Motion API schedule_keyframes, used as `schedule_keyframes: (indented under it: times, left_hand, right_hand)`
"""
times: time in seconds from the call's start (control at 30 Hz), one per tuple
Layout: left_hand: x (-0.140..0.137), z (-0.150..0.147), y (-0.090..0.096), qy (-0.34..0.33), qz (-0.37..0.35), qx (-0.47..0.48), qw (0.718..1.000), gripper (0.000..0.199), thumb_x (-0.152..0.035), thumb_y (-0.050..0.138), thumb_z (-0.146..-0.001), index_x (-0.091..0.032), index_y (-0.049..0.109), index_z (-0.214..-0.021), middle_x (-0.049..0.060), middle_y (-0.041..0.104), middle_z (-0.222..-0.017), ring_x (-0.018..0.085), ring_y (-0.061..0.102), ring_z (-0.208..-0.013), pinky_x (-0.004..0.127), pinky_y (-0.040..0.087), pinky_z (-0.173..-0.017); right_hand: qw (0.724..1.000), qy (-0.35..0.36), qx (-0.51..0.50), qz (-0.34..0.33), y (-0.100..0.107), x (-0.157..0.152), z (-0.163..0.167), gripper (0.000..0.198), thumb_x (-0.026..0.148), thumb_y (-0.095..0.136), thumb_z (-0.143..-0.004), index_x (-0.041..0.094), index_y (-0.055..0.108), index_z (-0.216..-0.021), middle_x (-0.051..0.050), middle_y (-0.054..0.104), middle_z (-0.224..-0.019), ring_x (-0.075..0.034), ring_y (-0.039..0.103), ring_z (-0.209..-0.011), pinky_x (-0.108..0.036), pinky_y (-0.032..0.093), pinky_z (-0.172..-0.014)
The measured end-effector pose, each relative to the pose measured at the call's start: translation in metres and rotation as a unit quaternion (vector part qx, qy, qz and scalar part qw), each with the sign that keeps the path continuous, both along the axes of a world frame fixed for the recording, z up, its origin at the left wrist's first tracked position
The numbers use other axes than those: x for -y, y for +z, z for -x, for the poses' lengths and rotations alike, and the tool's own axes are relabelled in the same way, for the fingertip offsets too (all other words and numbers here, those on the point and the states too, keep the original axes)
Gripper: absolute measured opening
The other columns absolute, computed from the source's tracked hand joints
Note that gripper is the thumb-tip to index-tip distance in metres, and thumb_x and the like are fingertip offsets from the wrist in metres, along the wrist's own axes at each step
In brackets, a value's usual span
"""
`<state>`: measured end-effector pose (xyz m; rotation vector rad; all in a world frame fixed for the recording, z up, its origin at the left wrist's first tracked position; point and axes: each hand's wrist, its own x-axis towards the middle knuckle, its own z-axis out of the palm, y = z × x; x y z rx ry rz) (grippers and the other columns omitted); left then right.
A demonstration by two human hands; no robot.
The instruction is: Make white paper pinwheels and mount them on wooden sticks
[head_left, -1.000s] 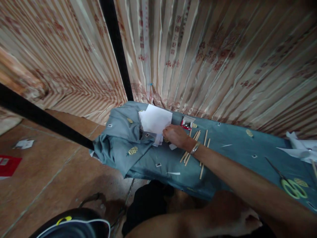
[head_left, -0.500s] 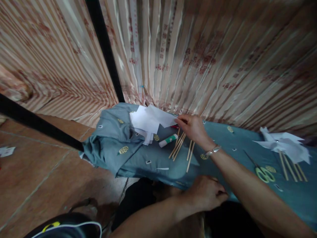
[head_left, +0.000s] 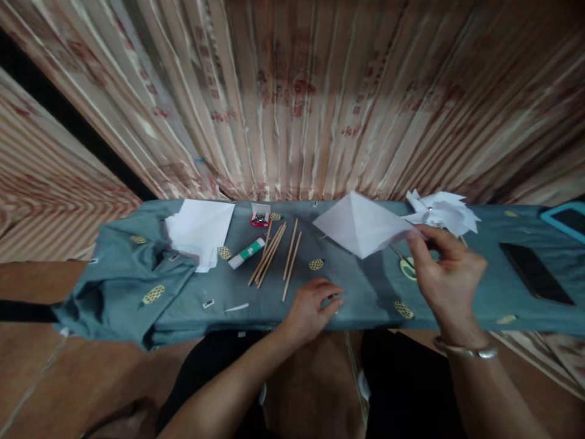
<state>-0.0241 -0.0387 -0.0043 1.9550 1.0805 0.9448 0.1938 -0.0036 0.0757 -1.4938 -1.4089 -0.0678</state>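
My right hand (head_left: 445,268) pinches one corner of a white creased sheet of paper (head_left: 356,225), raised above the cloth-covered surface (head_left: 351,292). My left hand (head_left: 315,308) rests at the near edge, fingers curved and apart with nothing in them. Left of it lie several thin wooden sticks (head_left: 274,253) and a green-and-white glue stick (head_left: 247,253). Behind the glue stick sits an open small red box (head_left: 260,216) of tiny dark items. Scissors with yellow-green handles (head_left: 407,268) are partly hidden by my right hand and the sheet.
A stack of white paper (head_left: 205,222) lies at the left beside bunched cloth (head_left: 123,268). Paper pinwheels (head_left: 443,210) lie at the back right. A dark phone (head_left: 534,271) and a blue-edged device (head_left: 567,219) are farther right. A striped curtain (head_left: 292,110) hangs behind.
My right hand has lifted the sheet off the stack and carried it right. My left hand has moved onto the cloth's near edge. The view has turned right.
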Motion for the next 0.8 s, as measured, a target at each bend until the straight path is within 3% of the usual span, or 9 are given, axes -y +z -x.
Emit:
schedule_keyframes:
  times: [0.1,0.2,0.3,0.4,0.5,0.63,0.8]
  left_hand:
    - [0.004,0.004,0.005,-0.002,-0.099,-0.023,0.995,0.027,-0.031,0.059,-0.094,-0.016,0.069,-0.114,0.009,0.071,-0.106,0.018,0.066,-0.099,0.032,0.056,-0.090]
    - [0.011,0.005,0.008,-0.004,-0.193,-0.092,0.977,0.044,-0.033,0.056,-0.095,-0.016,0.054,-0.135,0.014,0.063,-0.124,0.024,0.059,-0.117,0.040,0.052,-0.099]
    - [0.015,0.002,0.004,-0.018,-0.247,-0.163,0.955,0.051,-0.029,0.057,-0.095,-0.015,0.046,-0.142,0.017,0.056,-0.138,0.029,0.048,-0.132,0.048,0.045,-0.107]
    - [0.011,0.002,-0.004,-0.055,-0.231,-0.216,0.947,0.044,-0.021,0.058,-0.093,-0.017,0.053,-0.136,0.014,0.060,-0.137,0.028,0.048,-0.134,0.051,0.041,-0.110]
    - [0.004,0.005,-0.013,-0.079,-0.180,-0.230,0.953,0.030,-0.020,0.057,-0.094,-0.017,0.063,-0.123,0.010,0.070,-0.123,0.024,0.060,-0.120,0.047,0.046,-0.105]
    - [-0.002,0.011,-0.019,-0.061,-0.148,-0.183,0.970,0.024,-0.023,0.052,-0.097,-0.017,0.069,-0.113,0.009,0.073,-0.115,0.021,0.064,-0.112,0.039,0.054,-0.096]
    - [-0.002,0.013,-0.017,-0.040,-0.082,-0.119,0.989,0.030,-0.027,0.046,-0.101,-0.016,0.067,-0.117,0.010,0.074,-0.111,0.020,0.067,-0.109,0.037,0.055,-0.097]
  right_hand:
    - [0.980,0.025,0.198,-0.011,-0.002,0.028,-0.011,0.017,0.026,0.059,-0.094,0.023,0.072,-0.104,-0.009,0.076,-0.105,-0.025,0.067,-0.095,-0.042,0.049,-0.090]
    - [0.958,0.109,0.265,0.005,-0.029,0.050,-0.002,0.021,0.018,0.057,-0.094,0.019,0.070,-0.111,-0.013,0.074,-0.111,-0.026,0.067,-0.096,-0.042,0.053,-0.085]
    - [0.938,0.184,0.291,0.042,-0.061,0.069,0.015,0.018,0.013,0.057,-0.093,0.014,0.071,-0.104,-0.014,0.075,-0.108,-0.025,0.065,-0.086,-0.040,0.055,-0.077]
    - [0.930,0.225,0.284,0.069,-0.075,0.082,0.024,0.017,0.011,0.056,-0.092,0.013,0.071,-0.101,-0.013,0.075,-0.106,-0.024,0.064,-0.086,-0.040,0.056,-0.078]
    - [0.934,0.251,0.230,0.103,-0.072,0.083,0.018,0.017,0.015,0.057,-0.093,0.015,0.071,-0.104,-0.011,0.075,-0.107,-0.023,0.064,-0.089,-0.039,0.055,-0.082]
    - [0.947,0.249,0.139,0.147,-0.067,0.064,-0.001,0.021,0.027,0.060,-0.094,0.021,0.071,-0.110,-0.009,0.073,-0.116,-0.025,0.065,-0.101,-0.043,0.054,-0.090]
    - [0.942,0.264,0.007,0.208,-0.078,0.033,-0.008,0.016,0.033,0.061,-0.092,0.025,0.075,-0.092,-0.007,0.075,-0.113,-0.025,0.065,-0.108,-0.046,0.052,-0.096]
